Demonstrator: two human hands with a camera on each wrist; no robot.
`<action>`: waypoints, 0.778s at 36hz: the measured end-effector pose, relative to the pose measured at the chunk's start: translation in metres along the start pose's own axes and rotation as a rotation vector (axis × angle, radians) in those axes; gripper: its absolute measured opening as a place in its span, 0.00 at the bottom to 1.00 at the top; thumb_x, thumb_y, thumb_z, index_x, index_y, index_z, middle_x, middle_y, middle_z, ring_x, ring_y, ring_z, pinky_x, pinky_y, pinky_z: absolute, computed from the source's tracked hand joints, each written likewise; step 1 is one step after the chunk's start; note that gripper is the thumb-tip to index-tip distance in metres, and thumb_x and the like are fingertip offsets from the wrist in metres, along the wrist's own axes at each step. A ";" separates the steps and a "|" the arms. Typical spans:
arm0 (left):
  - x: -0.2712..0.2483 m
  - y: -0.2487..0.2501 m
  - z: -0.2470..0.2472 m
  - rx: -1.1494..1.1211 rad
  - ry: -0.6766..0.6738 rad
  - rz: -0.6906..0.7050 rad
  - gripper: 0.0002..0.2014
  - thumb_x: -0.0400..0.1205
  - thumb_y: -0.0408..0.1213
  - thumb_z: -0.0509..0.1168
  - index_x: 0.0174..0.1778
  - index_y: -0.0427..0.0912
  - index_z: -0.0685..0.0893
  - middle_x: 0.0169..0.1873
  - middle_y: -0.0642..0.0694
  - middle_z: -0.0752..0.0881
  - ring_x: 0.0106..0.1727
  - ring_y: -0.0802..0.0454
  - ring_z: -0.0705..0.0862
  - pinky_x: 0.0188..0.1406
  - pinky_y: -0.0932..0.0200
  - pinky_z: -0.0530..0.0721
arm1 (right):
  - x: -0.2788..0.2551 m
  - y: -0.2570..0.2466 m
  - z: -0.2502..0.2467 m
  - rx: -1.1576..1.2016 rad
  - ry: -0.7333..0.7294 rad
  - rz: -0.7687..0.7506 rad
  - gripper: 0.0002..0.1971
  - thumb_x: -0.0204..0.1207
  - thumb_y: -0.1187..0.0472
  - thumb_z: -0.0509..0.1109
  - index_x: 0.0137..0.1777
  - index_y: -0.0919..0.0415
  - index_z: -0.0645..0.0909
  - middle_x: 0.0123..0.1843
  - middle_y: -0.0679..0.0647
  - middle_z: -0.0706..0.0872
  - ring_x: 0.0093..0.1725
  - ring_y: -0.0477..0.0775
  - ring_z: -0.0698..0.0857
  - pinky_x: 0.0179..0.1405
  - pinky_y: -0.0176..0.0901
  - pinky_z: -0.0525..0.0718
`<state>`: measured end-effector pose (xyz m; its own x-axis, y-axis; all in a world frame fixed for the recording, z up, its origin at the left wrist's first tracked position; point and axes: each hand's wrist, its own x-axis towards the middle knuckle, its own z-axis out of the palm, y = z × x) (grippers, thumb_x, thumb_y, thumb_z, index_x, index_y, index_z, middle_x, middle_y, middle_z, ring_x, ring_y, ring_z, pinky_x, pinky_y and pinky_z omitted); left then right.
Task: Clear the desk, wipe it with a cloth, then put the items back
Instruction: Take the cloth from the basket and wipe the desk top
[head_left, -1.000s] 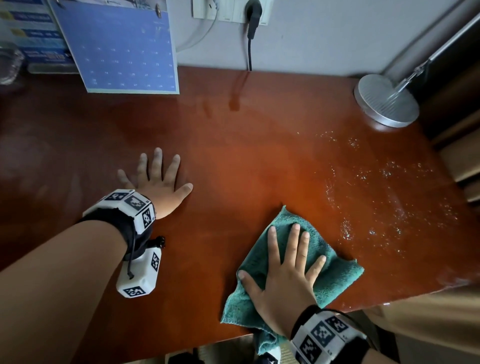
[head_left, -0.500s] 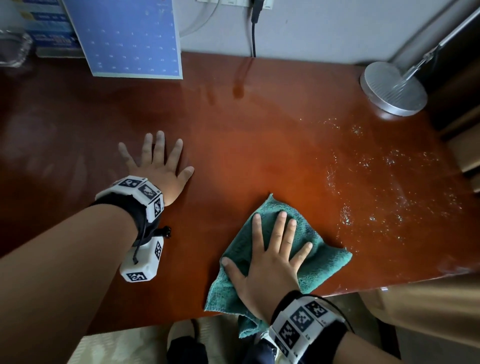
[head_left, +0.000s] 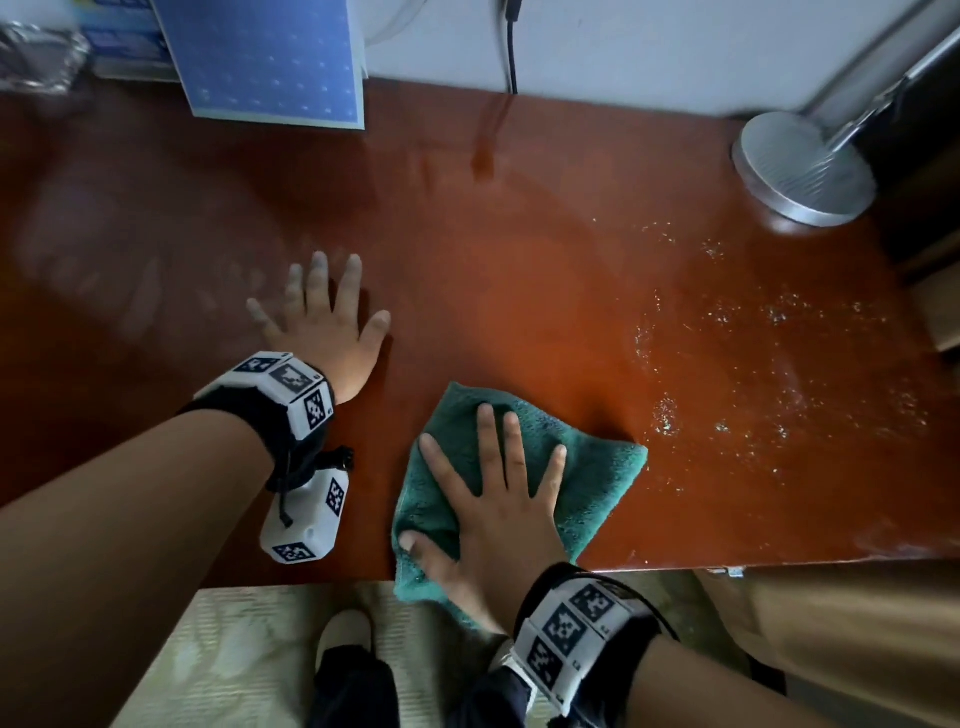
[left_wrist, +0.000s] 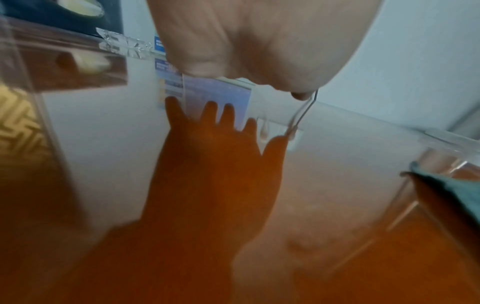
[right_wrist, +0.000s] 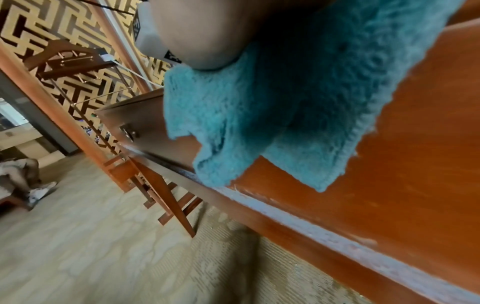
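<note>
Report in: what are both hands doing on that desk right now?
Both open: left grip flat on desk; right grip pressing green cloth flat at near edge. Droplets unwiped right of cloth; lamp base beyond, far corner.

— Where is there room around the cloth (head_left: 587, 467)?
— Beyond it, bare desk (head_left: 519, 249) runs open to the wall (head_left: 649, 47). To its right the wood is wet with droplets (head_left: 753, 364), and nothing stands there.
— What's in the way?
— Just left of the cloth, the left hand (head_left: 327, 332) lies flat. Far beyond-right sits the lamp base (head_left: 805, 166). Far beyond-left, at the wall, are a calendar (head_left: 270, 57) and a glass dish (head_left: 36, 57). A power cord (head_left: 511, 47) hangs straight beyond.
</note>
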<state>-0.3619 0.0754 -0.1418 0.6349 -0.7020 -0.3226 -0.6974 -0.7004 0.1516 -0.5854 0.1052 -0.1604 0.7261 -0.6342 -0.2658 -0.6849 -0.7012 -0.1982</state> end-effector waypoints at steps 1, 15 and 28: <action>-0.002 0.003 0.001 0.002 -0.003 0.000 0.32 0.85 0.59 0.41 0.82 0.57 0.35 0.83 0.49 0.35 0.83 0.46 0.35 0.77 0.29 0.37 | -0.001 0.004 0.001 -0.012 0.004 -0.023 0.38 0.73 0.26 0.48 0.82 0.39 0.53 0.85 0.63 0.52 0.83 0.66 0.50 0.68 0.82 0.48; -0.005 0.038 0.002 -0.004 0.046 -0.008 0.31 0.85 0.57 0.42 0.82 0.58 0.37 0.83 0.49 0.38 0.83 0.46 0.37 0.77 0.28 0.38 | -0.019 0.063 -0.007 -0.039 0.042 -0.176 0.28 0.81 0.42 0.49 0.81 0.34 0.50 0.85 0.56 0.51 0.84 0.62 0.51 0.70 0.77 0.48; 0.001 0.098 0.007 0.051 -0.011 0.137 0.31 0.85 0.58 0.40 0.81 0.58 0.35 0.82 0.51 0.32 0.83 0.47 0.33 0.76 0.29 0.37 | -0.024 0.121 -0.019 -0.070 -0.018 -0.213 0.25 0.84 0.39 0.44 0.81 0.33 0.47 0.86 0.53 0.48 0.84 0.57 0.46 0.74 0.68 0.47</action>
<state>-0.4318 0.0064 -0.1338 0.5287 -0.7892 -0.3124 -0.7938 -0.5900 0.1472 -0.6846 0.0298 -0.1604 0.8523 -0.4639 -0.2418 -0.5099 -0.8399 -0.1861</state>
